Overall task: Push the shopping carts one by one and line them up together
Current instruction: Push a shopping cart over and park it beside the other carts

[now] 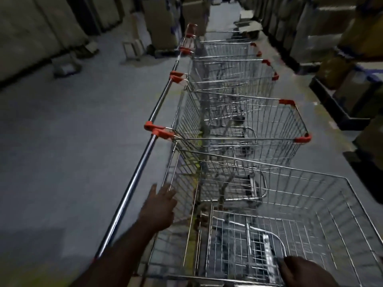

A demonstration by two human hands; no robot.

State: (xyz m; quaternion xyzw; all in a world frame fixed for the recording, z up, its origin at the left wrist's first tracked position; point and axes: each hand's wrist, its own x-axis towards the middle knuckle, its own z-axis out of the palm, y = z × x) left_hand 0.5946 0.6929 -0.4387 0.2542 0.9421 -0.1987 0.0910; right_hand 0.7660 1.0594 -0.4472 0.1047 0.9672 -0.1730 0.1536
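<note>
Chrome wire and red plastic caps: a row of shopping carts [228, 67] side by side down a dim aisle, handles end to end in one long line from lower left up and away. On the grey floor [62, 141] between stacked cardboard boxes [352, 27].

Closest in the row, directly below the camera: the nearest cart [234, 245], basket to the right, handle [128, 195] to the left. Just beyond it, the second cart [269, 129], its side apparently close against the nearest one, though too blurred to say whether touching.

Left hand [159, 206]: stretched forward, fingers straight and slightly spread, holding nothing. Just to the right of the handle, over the wire back wall of the basket; too smeared to tell whether in contact with the wire.

Right hand [300, 274]: low at the bottom edge, fingers curled over the near side rim of the nearest cart, apparently gripping it.

Key relation: handle bar a short way left of the left hand, long axis slanting away along the same line as the handles ahead. Far closer to the left hand than to the right. Probably calls for a small sideways reach to close on the bar, then a nudge to square this cart with the row, judging by the slight skew of its rim against the second cart's
</note>
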